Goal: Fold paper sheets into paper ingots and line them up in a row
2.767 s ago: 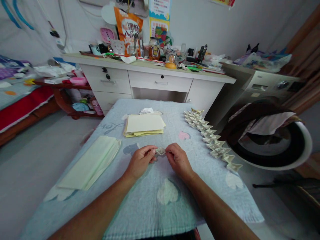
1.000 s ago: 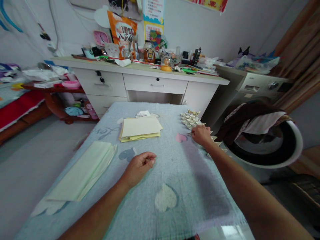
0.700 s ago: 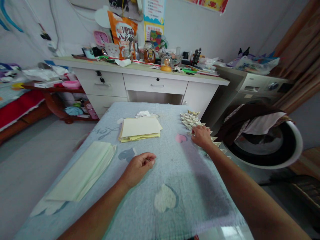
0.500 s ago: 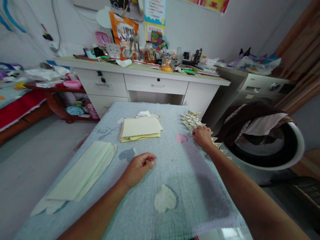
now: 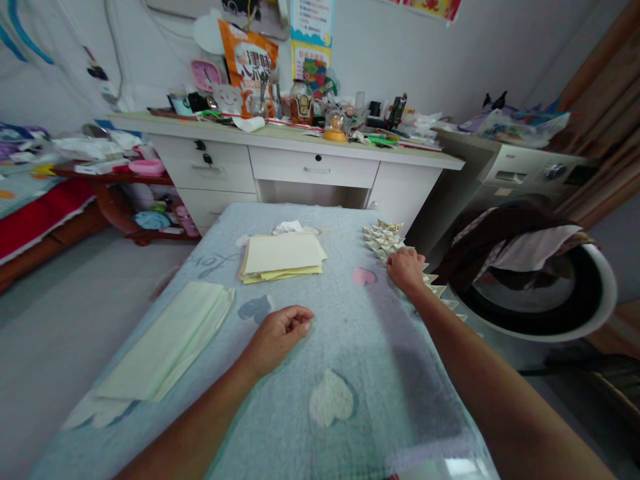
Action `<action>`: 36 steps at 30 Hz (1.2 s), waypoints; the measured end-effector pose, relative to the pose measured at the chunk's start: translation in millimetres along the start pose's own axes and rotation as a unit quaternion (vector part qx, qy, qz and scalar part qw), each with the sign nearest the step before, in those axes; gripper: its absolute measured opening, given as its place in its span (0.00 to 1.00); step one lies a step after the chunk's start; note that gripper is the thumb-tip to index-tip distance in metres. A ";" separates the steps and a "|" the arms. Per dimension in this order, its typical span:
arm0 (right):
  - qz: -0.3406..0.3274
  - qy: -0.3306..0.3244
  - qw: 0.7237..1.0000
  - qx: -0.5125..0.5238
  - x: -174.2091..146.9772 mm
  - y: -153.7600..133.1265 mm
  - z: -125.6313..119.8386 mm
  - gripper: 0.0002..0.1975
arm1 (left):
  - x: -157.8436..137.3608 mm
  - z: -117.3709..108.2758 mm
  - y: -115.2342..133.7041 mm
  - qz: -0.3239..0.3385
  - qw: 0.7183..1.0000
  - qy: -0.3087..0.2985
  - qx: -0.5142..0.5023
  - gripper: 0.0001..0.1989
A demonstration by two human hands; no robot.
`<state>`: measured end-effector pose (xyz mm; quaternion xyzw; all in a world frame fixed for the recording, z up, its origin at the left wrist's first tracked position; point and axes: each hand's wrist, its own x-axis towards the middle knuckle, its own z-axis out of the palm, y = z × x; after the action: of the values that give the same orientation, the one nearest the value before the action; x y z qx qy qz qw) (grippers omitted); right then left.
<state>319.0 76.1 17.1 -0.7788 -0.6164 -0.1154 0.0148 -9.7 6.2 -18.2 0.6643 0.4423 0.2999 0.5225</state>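
My right hand [image 5: 406, 269] rests among pointed folded paper pieces [image 5: 383, 241] lined up along the table's right edge. Its fingers are closed and turned down; whatever they may hold is hidden beneath them. More of the folded pieces show behind my right wrist. Near the middle of the cloth lies my left hand [image 5: 281, 337], fingers curled in and thumb close to them, with nothing visible inside. Beyond it sits a stack of cream and yellow paper sheets [image 5: 285, 255]. A pile of long pale green paper sheets [image 5: 165, 343] lies to the left of my left hand.
A light blue cloth [image 5: 350, 340] with heart shapes covers the table. Crumpled white tissue [image 5: 288, 227] lies behind the paper stack. Ahead stands a cluttered white desk [image 5: 315, 167]. To the right, a washing machine [image 5: 520, 173] has its round door open, with clothes hanging out.
The view has shifted very slightly. My right hand stays at the folded paper pieces, and my left hand keeps its place and its curl.
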 end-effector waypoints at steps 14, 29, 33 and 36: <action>0.099 0.072 0.987 0.105 -12.0 19.2 -27.5 0.13 | 0.3 0.3 -1.7 0.004 1.000 0.000 0.006 0.14; -0.171 -0.016 0.969 0.178 -53.5 -87.6 -24.1 0.07 | 2.3 -4.4 -4.3 0.007 0.999 0.028 -0.036 0.13; -0.219 -0.012 0.952 0.212 -50.2 -106.2 -14.2 0.07 | 4.9 -11.3 -2.8 0.002 0.997 0.076 -0.034 0.13; -0.220 0.025 0.944 0.244 -44.8 -119.5 -12.0 0.08 | 6.1 -15.6 -0.8 0.001 0.994 0.107 -0.037 0.13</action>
<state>192.3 59.9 5.7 -0.5929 -0.7813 0.0192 0.1939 -20.7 18.5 -15.1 0.6087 0.4838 0.3861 0.4963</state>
